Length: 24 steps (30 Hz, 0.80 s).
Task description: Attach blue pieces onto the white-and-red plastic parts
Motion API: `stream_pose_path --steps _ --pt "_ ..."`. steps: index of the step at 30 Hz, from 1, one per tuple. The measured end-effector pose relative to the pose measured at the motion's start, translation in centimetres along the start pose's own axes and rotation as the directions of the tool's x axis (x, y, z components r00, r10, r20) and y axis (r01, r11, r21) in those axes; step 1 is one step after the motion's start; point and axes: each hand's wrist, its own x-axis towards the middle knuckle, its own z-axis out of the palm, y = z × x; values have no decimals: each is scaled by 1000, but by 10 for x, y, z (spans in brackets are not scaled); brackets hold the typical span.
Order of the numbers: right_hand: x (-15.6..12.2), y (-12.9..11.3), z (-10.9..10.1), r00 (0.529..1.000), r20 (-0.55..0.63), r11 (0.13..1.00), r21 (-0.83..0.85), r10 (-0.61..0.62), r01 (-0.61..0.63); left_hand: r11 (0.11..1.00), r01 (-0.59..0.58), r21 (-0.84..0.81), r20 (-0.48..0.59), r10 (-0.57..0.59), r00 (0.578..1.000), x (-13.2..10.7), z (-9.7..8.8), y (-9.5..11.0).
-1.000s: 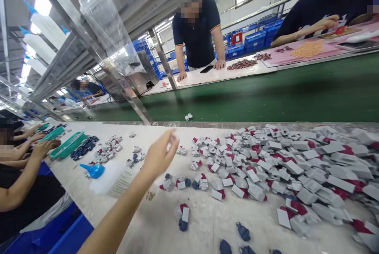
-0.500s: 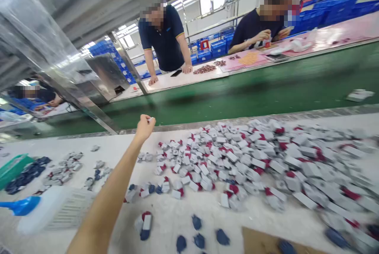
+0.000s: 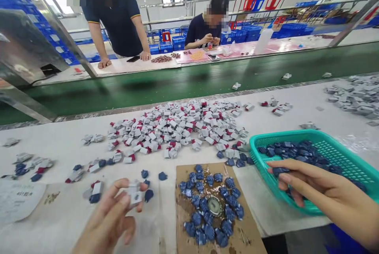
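My left hand (image 3: 114,210) grips a small light-grey plastic part (image 3: 135,193) between thumb and fingers, above the table left of the cardboard. Over the near rim of a green basket (image 3: 299,206), my right hand (image 3: 314,187) pinches a small dark-blue piece (image 3: 280,171). More dark-blue pieces (image 3: 299,153) lie in that basket. On the brown cardboard sheet (image 3: 185,202), several dark-blue pieces (image 3: 209,231) surround a small round dish (image 3: 214,206). A grey part with red and blue pieces (image 3: 96,191) lies beside my left hand.
A large heap of grey and dark-red parts (image 3: 177,124) covers the middle of the table. Beyond it runs a green conveyor belt (image 3: 166,84). Two co-workers, one standing (image 3: 114,17) and one seated (image 3: 195,31), are at the far bench. Another grey pile (image 3: 352,96) lies far right.
The view has swung to the right, showing the basket and cardboard. My left hand has come back from the belt's edge to the near table. My right hand has come into view with a blue piece.
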Motion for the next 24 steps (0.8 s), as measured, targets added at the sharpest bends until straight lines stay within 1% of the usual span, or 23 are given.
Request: stream_pose_path --steps 2,3,5,7,10,11,13,15,17,18,21,22,24 --pt "-9 -5 5 989 149 1000 26 8 -12 1000 -4 -25 47 5 999 -14 14 -11" --pt "-13 -7 9 973 232 999 40 0 -9 999 8 -45 74 -5 997 -18 20 -16" --pt "-18 -9 23 926 373 998 47 -56 41 996 40 -84 119 -30 992 -24 27 -27" --pt "-21 -11 42 887 444 991 14 -125 133 993 74 -94 167 -58 984 -26 29 -36" --pt "-22 -13 67 842 481 951 -52 -244 306 993 111 -44 282 -95 955 -25 25 -45" --pt "-21 -14 72 821 497 934 -55 -281 353 993 117 -25 315 -103 943 -25 23 -47" --pt "-19 -17 76 770 532 896 -49 -351 442 991 130 -4 341 -121 932 -24 18 -51" --pt "-16 -22 75 728 552 860 -39 -406 509 989 145 -11 315 -134 939 -24 14 -55" --pt "-15 -27 73 709 560 840 -42 -429 541 988 153 -31 263 -139 955 -24 13 -58" --pt "-16 -27 72 710 560 834 -60 -427 549 987 153 -41 239 -139 961 -24 13 -60" --pt "-20 -23 76 733 544 802 -169 -408 573 984 160 -76 199 -142 970 -24 14 -62" --pt "-21 -20 79 731 539 772 -212 -419 599 983 161 -89 192 -142 971 -24 15 -62" --pt "-23 -16 84 694 553 690 -268 -461 672 981 160 -110 184 -138 973 -24 16 -62"
